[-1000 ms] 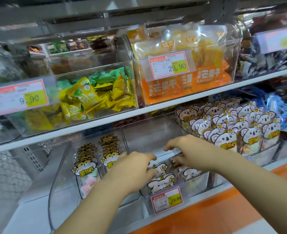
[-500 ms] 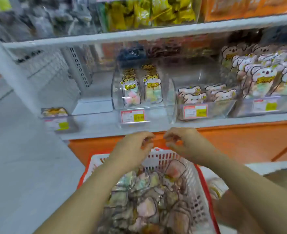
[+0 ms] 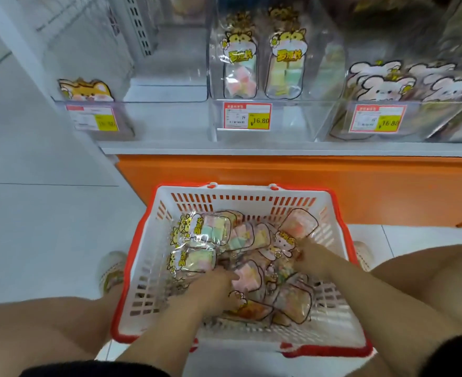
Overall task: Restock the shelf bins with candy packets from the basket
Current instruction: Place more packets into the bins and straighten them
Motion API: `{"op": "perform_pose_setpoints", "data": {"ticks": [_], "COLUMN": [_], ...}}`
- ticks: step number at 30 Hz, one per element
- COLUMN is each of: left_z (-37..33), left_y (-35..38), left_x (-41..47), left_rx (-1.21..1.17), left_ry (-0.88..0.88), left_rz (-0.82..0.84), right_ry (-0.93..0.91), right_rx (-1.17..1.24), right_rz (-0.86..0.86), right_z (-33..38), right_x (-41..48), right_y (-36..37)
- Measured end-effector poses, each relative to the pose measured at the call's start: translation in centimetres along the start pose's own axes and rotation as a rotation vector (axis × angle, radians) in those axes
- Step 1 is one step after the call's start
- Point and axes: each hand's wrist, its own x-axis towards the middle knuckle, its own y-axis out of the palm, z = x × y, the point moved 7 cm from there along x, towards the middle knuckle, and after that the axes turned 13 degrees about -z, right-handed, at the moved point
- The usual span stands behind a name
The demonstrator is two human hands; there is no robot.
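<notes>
The person crouched low, knees on either side of the basket, which sat on the floor just in front of the bottom shelf. I took that placing to be for reach: both arms could drop straight in and lift straight up to the bins. The candy packets lay jumbled and overlapping in it, too many and too tangled for an exact count, perhaps a dozen. The left hand was buried among those near the front; the right hand touched a pink-faced one towards the right wall. Both were blurred, so whether either grip had closed on a packet or lay slack I could not tell.

Above stood three clear bins, each with one price tag. The left bin showed a single packet, so it looked neediest. The middle bin had two hamster packets upright in front, faces out for shoppers, with more behind. The right bin held about four white-dog packets.
</notes>
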Motion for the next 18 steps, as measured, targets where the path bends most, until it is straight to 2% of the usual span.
{"op": "perform_pose_setpoints", "data": {"ticks": [3,7,9,13,18], "left_z": [-0.3,0.4,0.7,0.5,0.6], "left_y": [1.7,3.3,3.6,3.3,3.5], "left_x": [1.1,1.5,1.7,1.9,1.8], "left_rx": [0.016,0.124,0.112,0.084,0.083], "left_ry": [0.013,0.02,0.011,0.016,-0.002], "left_rz": [0.037,0.087,0.085,0.062,0.057], "right_ry": [0.121,0.297,0.381,0.369,0.301], "right_rx": [0.125,0.223,0.317,0.347,0.113], "right_rz": [-0.042,0.023,-0.004,-0.084,-0.051], "right_z": [-1.4,-4.2,-5.7,-5.2,-4.9], "right_x": [1.2,2.1,2.6,2.7,2.4], "right_y": [1.9,6.3,8.0,7.5,7.3]}}
